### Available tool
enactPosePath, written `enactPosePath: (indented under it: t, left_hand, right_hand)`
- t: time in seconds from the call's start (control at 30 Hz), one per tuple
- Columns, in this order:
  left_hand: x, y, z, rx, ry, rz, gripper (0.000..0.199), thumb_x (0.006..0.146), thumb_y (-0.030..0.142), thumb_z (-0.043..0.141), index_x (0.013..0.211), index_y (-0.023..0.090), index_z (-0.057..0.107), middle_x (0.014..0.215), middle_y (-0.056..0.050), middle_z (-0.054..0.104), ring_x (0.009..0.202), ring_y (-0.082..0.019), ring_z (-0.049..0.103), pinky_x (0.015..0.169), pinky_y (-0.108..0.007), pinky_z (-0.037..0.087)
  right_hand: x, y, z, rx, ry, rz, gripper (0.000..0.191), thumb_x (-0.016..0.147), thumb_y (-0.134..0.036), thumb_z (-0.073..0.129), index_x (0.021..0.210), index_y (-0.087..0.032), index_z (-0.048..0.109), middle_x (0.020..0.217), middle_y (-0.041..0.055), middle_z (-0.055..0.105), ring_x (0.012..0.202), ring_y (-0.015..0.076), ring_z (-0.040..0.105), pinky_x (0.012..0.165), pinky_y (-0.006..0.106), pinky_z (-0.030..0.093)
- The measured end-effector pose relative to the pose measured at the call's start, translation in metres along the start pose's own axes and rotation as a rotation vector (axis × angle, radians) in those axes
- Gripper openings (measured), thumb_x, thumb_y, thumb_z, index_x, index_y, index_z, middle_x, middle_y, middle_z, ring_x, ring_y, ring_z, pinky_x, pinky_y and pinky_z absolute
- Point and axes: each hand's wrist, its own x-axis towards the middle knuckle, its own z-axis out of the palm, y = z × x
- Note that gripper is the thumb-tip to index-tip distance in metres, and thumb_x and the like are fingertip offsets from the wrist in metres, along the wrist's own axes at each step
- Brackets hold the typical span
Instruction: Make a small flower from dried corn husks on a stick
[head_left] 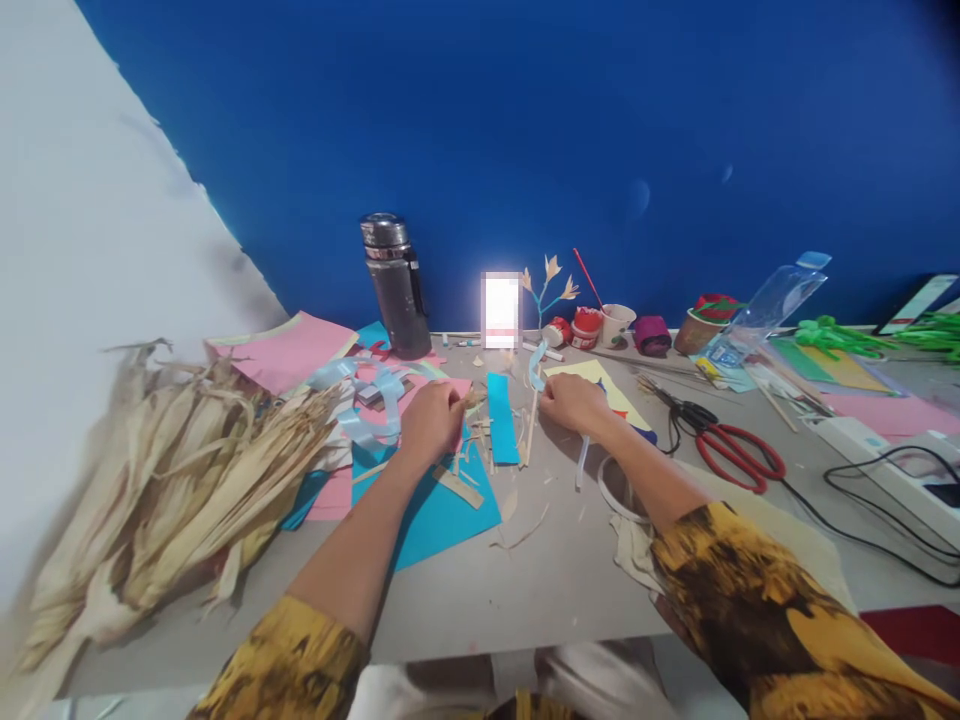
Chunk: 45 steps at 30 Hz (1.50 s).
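Taking the bright blue rectangular paper strip point(502, 420) as datum, the inspection finds the thin, branched blue stem with pale, pointed husk-like petals point(551, 285) beyond and slightly right of it. The right hand point(577, 405), just right of the strip, has its fingers closed in an apparent pinch on the curled, pale blue glossy ribbon point(538, 365); whether it also grips the stem cannot be told. The left hand point(433, 425), left of the strip, has its fingers curled inward; its contents, if any, are hidden.

Risks, by judgement: uneven pull on the ribbon could bend the slender stem or crack its brittle-looking petals. A slack pinch could let the ribbon uncurl. Loose tan husk scraps point(459, 487), left of the strip, could catch under a sleeve and scatter. The large red-handled scissors point(772, 465), well right of the strip, could be dragged if the black cord point(817, 535) near them is snagged.
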Motion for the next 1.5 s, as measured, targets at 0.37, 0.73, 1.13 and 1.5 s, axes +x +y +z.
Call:
enactPosePath:
  t: [0.37, 0.73, 1.13, 1.5]
  left_hand:
    - [0.006, -0.009, -0.002, -0.287, 0.109, -0.177, 0.011, 0.078, 0.026, 0.056, 0.076, 0.021, 0.065, 0.076, -0.002, 0.069, 0.072, -0.018, 0.061, 0.068, -0.028, 0.041]
    - [0.004, -0.008, -0.004, -0.176, 0.163, -0.210, 0.019, 0.084, 0.025, 0.053, 0.099, 0.022, 0.063, 0.096, -0.007, 0.067, 0.088, -0.022, 0.061, 0.072, -0.030, 0.042]
    - [-0.017, 0.029, 0.012, 0.218, -0.081, 0.090, 0.017, 0.082, 0.031, 0.059, 0.074, 0.018, 0.066, 0.116, -0.016, 0.062, 0.112, -0.034, 0.052, 0.086, -0.044, 0.041]
    - [0.008, 0.004, -0.015, -0.469, 0.465, -0.176, 0.007, 0.084, 0.023, 0.050, 0.079, 0.020, 0.055, 0.073, -0.001, 0.060, 0.070, -0.016, 0.056, 0.068, -0.028, 0.043]
  right_hand:
    - [-0.019, -0.021, 0.000, 0.218, 0.085, -0.369, 0.033, 0.088, -0.048, 0.060, 0.109, -0.024, 0.068, 0.105, 0.0054, 0.068, 0.090, 0.0200, 0.062, 0.075, 0.028, 0.043]
    - [-0.014, -0.021, 0.012, -0.046, -0.001, -0.336, 0.025, 0.091, -0.036, 0.056, 0.107, -0.026, 0.072, 0.111, 0.0098, 0.062, 0.104, 0.0260, 0.060, 0.075, 0.030, 0.045]
    - [-0.020, -0.025, 0.001, -0.040, 0.056, -0.218, 0.026, 0.093, -0.040, 0.052, 0.097, -0.023, 0.072, 0.103, 0.0079, 0.070, 0.095, 0.0257, 0.065, 0.072, 0.032, 0.044]
    - [-0.008, -0.010, 0.000, 0.285, 0.231, -0.133, 0.021, 0.088, -0.035, 0.057, 0.082, -0.022, 0.072, 0.084, 0.0060, 0.072, 0.080, 0.0219, 0.063, 0.064, 0.029, 0.038]
